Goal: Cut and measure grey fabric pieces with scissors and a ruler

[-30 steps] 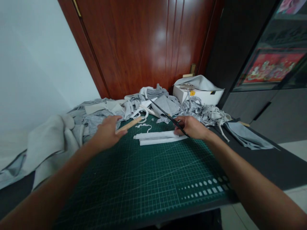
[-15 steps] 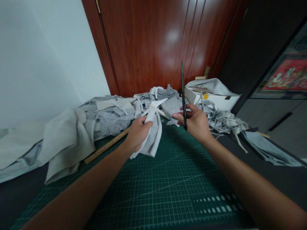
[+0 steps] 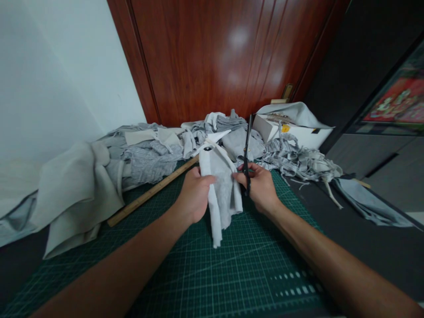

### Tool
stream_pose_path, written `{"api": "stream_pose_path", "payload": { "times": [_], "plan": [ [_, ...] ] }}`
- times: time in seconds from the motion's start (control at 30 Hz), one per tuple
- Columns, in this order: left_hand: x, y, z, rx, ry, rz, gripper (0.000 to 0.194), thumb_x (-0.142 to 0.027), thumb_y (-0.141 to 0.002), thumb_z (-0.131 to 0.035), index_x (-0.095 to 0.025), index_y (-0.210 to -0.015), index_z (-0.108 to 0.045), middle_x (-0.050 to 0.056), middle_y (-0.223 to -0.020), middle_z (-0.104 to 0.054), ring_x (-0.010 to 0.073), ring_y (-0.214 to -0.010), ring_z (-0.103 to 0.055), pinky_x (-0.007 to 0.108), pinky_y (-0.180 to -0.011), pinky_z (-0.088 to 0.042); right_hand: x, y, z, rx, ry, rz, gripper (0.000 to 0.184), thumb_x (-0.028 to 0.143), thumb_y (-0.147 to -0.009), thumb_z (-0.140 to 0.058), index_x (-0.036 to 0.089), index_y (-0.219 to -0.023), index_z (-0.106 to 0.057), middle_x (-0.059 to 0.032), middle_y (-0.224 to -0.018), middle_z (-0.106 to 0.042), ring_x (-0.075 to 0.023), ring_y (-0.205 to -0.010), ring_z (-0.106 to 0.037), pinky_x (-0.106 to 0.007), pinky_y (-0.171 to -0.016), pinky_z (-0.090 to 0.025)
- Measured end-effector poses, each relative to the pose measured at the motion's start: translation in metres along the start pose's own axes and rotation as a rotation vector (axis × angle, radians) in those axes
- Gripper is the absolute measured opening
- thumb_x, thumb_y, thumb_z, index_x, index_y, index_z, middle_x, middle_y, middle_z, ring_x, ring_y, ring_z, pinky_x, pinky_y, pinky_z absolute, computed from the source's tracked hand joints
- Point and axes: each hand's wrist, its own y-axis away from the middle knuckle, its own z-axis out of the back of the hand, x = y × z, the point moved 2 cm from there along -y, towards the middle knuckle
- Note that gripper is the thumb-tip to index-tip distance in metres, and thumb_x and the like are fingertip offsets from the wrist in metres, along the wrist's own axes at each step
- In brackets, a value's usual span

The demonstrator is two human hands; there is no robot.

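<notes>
My left hand (image 3: 193, 194) is closed on a folded piece of light grey fabric (image 3: 220, 190), holding it up above the green cutting mat (image 3: 212, 269). My right hand (image 3: 260, 187) grips black scissors (image 3: 246, 152) with the blades pointing up and away, and its fingers also touch the right edge of the same fabric. The cloth hangs down between both hands, its lower end close to the mat.
A wooden ruler (image 3: 150, 192) lies slanted on the mat's left side. Heaps of grey fabric scraps (image 3: 149, 152) and cut strips (image 3: 298, 159) line the back. A white box (image 3: 291, 126) stands before the red-brown door (image 3: 225, 57). Beige cloth (image 3: 69, 190) lies at left.
My left hand left the ruler, picked up the fabric and lifted it off the mat. The scissors swung upright, then came in beside the cloth as both hands drew together.
</notes>
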Motion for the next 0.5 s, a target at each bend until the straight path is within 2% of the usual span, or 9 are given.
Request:
{"api": "stream_pose_path", "payload": {
  "times": [0.1,0.2,0.33,0.4,0.5],
  "plan": [
    [0.003,0.003,-0.006,0.044,0.135,0.279,0.021,-0.012,-0.069,-0.069,-0.011,-0.09,-0.074,0.011,-0.088,-0.077,0.0237,-0.08,-0.074,0.038,-0.08,-0.06,0.001,0.005,-0.003,0.012,-0.028,-0.018,0.034,0.034,-0.062,-0.082,0.024,-0.09,-0.064,0.0067,-0.059,-0.06,-0.0134,-0.047,-0.048,-0.026,-0.043,-0.035],
    [0.004,0.007,-0.009,0.149,0.136,0.41,0.02,-0.018,-0.074,-0.08,-0.012,-0.092,-0.078,0.012,-0.088,-0.079,0.0243,-0.077,-0.075,0.039,-0.077,-0.06,0.004,0.01,-0.005,0.032,-0.065,-0.026,0.032,0.035,-0.063,-0.08,0.023,-0.089,-0.066,0.007,-0.058,-0.058,-0.0135,-0.048,-0.049,-0.026,-0.044,-0.038],
    [0.006,0.009,-0.006,0.12,0.065,0.357,0.025,-0.01,-0.07,-0.083,-0.012,-0.095,-0.08,0.011,-0.087,-0.081,0.0248,-0.074,-0.077,0.039,-0.075,-0.061,0.004,0.012,-0.005,0.051,-0.098,-0.033,0.033,0.034,-0.062,-0.083,0.024,-0.088,-0.066,0.0079,-0.056,-0.058,-0.0132,-0.047,-0.05,-0.026,-0.043,-0.039],
    [0.006,0.008,-0.006,0.071,0.063,0.296,0.023,-0.011,-0.071,-0.082,-0.012,-0.093,-0.08,0.012,-0.086,-0.081,0.0246,-0.074,-0.077,0.039,-0.075,-0.062,0.002,0.012,-0.004,0.062,-0.11,-0.034,0.035,0.035,-0.062,-0.086,0.024,-0.088,-0.065,0.0071,-0.058,-0.062,-0.0142,-0.048,-0.055,-0.026,-0.044,-0.043],
    [0.005,0.007,-0.009,0.033,0.092,0.174,0.025,-0.01,-0.065,-0.085,-0.012,-0.088,-0.077,0.01,-0.085,-0.08,0.0251,-0.074,-0.077,0.041,-0.075,-0.064,0.0,0.014,-0.005,0.082,-0.122,-0.03,0.039,0.041,-0.065,-0.089,0.024,-0.088,-0.063,0.0027,-0.067,-0.07,-0.0168,-0.055,-0.064,-0.028,-0.049,-0.051]
  ]
}}
